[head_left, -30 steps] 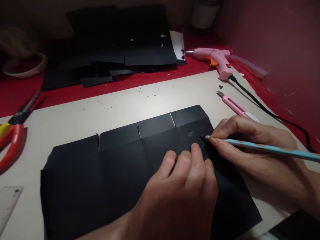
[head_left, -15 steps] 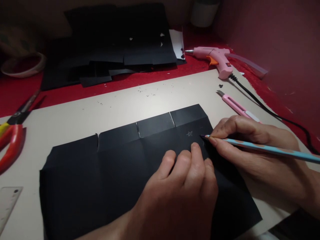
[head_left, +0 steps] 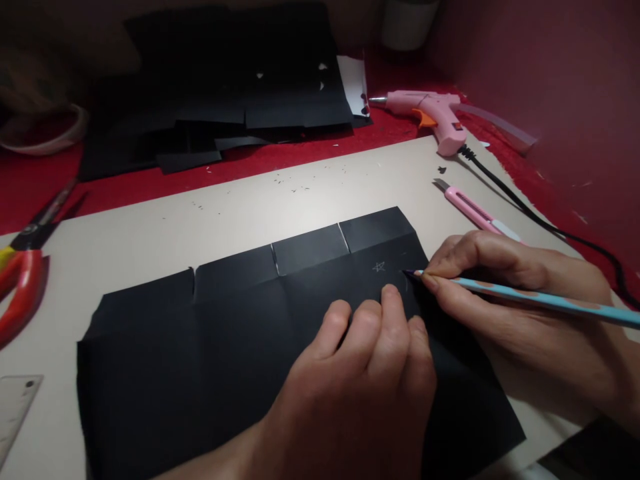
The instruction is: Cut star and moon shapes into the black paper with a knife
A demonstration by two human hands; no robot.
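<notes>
A black sheet of card (head_left: 235, 360) lies folded and creased, with slits along its far edge. A small drawn star (head_left: 379, 267) and faint curved marks show near its right end. My right hand (head_left: 515, 300) is closed around a light blue pencil (head_left: 530, 298), its dark tip touching the card right of the star. Pressed onto the card below the star is my left hand (head_left: 365, 373); its fingers are bent and slightly apart, holding nothing. The left thumb is hidden.
A pink craft knife (head_left: 473, 208) and pink glue gun (head_left: 425, 113) with a black cord lie at the right. Red-handled scissors (head_left: 25, 287) and a clear ruler (head_left: 17, 413) are at the left. Black card pieces (head_left: 210, 80) are piled behind, on red cloth (head_left: 135, 183).
The pencil tip has barely moved, and a faint curved line below it shows slightly longer. My left hand stays in place. The view has shifted slightly.
</notes>
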